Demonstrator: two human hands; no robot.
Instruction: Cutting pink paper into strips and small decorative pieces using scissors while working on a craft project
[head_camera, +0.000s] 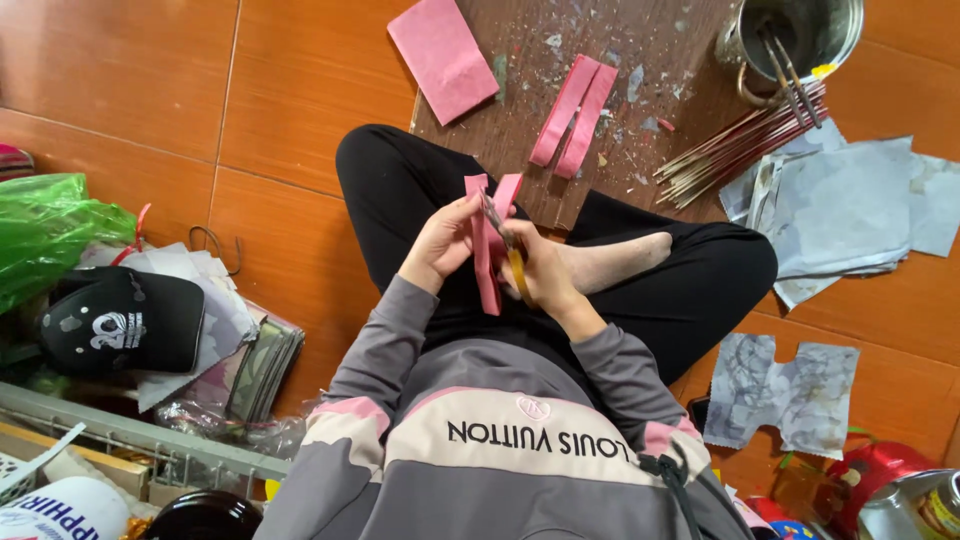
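Both hands (490, 255) hold pink paper strip (487, 262) upright w/ scissors (505, 250).

Matt pink paper strip (487, 250), rough paint-flecked wooden board (560, 110), shiny metal pot (800, 35), glossy orange floor tiles (150, 90).

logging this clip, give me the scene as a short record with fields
setting: person seated cross-legged on an orange tiled floor
left hand: left hand grips a folded pink paper strip
right hand: right hand holds yellow-handled scissors against the strip
board: dark wooden board with paper scraps, a pink sheet and a second pink strip
nearby: thin sticks by a metal pot; grey papers; black cap
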